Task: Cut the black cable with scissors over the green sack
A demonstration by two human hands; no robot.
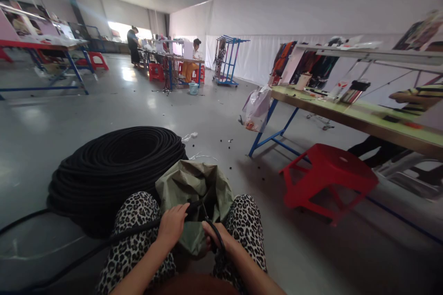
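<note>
My left hand [172, 225] is closed around a thick black cord [136, 229], which runs off to the lower left across my leg. In my right hand [218, 236] is a pair of black-handled scissors [215, 230], the fingers wrapped about the handles. The blades point up toward the cord's end; whether they touch it I cannot tell. Both hands are over an open olive-green sack [176, 179] between my knees, with dark contents that I cannot make out. A large coil of black cord [117, 166] lies on the floor to the left of the sack.
At the right stand a red plastic stool [328, 170] and a long worktable [360, 115], with a person behind it. A plastic bag [258, 108] hangs from the table's corner. Small black bits are scattered on the floor [207, 115]. Other people are by tables farther back.
</note>
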